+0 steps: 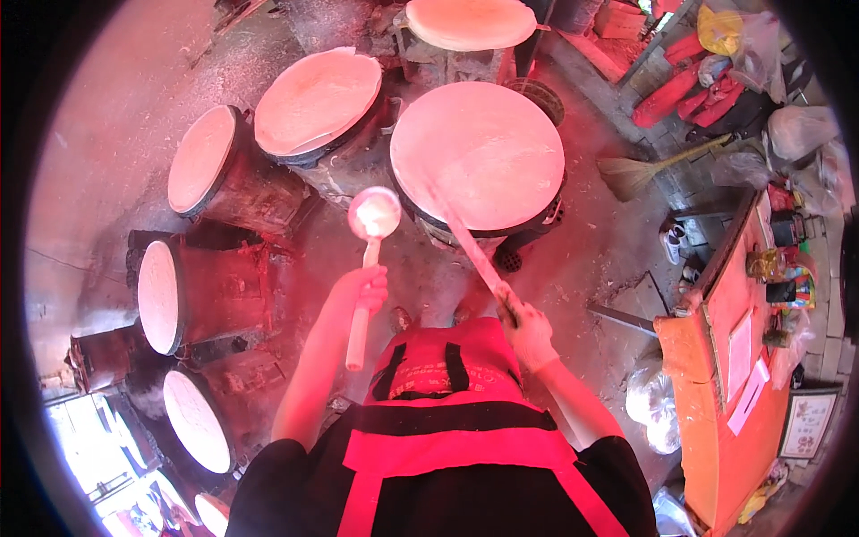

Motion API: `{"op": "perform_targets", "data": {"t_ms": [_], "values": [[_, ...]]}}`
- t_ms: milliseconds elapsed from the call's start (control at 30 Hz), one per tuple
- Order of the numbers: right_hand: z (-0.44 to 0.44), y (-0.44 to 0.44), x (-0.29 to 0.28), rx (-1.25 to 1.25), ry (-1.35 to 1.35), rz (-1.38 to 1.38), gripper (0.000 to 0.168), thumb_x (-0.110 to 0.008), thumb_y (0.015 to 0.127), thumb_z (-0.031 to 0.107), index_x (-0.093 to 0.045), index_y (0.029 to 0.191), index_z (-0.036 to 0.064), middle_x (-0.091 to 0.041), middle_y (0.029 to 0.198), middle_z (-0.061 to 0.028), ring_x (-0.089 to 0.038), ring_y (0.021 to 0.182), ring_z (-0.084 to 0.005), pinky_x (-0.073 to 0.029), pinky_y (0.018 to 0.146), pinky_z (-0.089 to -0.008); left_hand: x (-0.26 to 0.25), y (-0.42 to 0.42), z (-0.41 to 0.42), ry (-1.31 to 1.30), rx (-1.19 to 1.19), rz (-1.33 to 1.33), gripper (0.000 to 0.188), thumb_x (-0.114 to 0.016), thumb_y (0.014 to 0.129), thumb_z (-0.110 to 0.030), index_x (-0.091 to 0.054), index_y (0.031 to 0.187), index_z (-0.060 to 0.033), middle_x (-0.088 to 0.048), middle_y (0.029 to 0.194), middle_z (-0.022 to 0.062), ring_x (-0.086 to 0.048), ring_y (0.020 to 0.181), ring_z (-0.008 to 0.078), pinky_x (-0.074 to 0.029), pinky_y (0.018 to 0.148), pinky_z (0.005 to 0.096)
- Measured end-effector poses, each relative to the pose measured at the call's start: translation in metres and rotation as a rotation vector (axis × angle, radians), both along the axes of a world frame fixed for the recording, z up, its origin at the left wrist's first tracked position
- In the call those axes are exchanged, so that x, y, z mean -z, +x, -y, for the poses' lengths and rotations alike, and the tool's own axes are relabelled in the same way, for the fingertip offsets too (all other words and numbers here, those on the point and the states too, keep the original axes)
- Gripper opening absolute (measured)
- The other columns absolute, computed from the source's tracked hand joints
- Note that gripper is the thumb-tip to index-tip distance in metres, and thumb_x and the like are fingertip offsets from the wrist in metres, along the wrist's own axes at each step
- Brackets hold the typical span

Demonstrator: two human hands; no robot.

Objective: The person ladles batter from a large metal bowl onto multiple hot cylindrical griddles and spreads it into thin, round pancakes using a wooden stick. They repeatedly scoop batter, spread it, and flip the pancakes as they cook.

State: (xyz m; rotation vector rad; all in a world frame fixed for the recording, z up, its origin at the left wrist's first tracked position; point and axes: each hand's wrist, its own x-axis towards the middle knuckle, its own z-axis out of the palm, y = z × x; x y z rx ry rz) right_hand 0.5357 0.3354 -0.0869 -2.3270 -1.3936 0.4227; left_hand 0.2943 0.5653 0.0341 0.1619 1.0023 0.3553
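My left hand (369, 290) is closed around the wooden handle of a ladle (374, 213), whose round bowl is held up left of the nearest griddle. My right hand (527, 329) grips a long flat wooden spatula (473, 248); its far end reaches over the front edge of a pale round flatbread (478, 154). That flatbread covers the round top of a drum-shaped stove. Whether the spatula tip touches the bread cannot be told. Another thin flatbread (317, 101), with an uneven raised edge, lies on the griddle to the upper left.
More drum stoves with pale round tops curve down the left, including one (159, 297) beside my left arm. Another round top (471, 23) stands beyond. At right are a straw broom (631, 174), an orange-covered table (698, 429) and a metal bar (621, 317) near the floor.
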Motion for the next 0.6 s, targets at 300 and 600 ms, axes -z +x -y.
{"op": "perform_targets", "data": {"t_ms": [300, 600], "values": [[0.003, 0.025, 0.005, 0.138, 0.018, -0.163, 0.046, -0.059, 0.085, 0.024, -0.052, 0.131, 0.022, -0.062, 0.082, -0.0165, -0.062, 0.074, -0.0358, -0.050, 0.065, -0.0452, 0.016, -0.041, 0.040, -0.068, -0.129, 0.075, 0.011, -0.056, 0.089, -0.007, -0.047, 0.095, -0.0032, -0.043, 0.070, -0.0027, -0.038, 0.049, 0.0022, -0.029, 0.039, 0.0149], [0.041, 0.014, -0.041, 0.192, 0.113, -0.171, 0.024, -0.064, 0.082, 0.018, -0.065, 0.105, 0.010, -0.063, 0.081, -0.0139, -0.062, 0.076, -0.0341, -0.050, 0.068, -0.0411, 0.004, -0.033, 0.042, -0.145, -0.222, 0.145, 0.009, -0.053, 0.091, -0.005, -0.046, 0.088, -0.0026, -0.040, 0.068, -0.0041, -0.035, 0.047, 0.0023, -0.028, 0.038, 0.0149]]}}
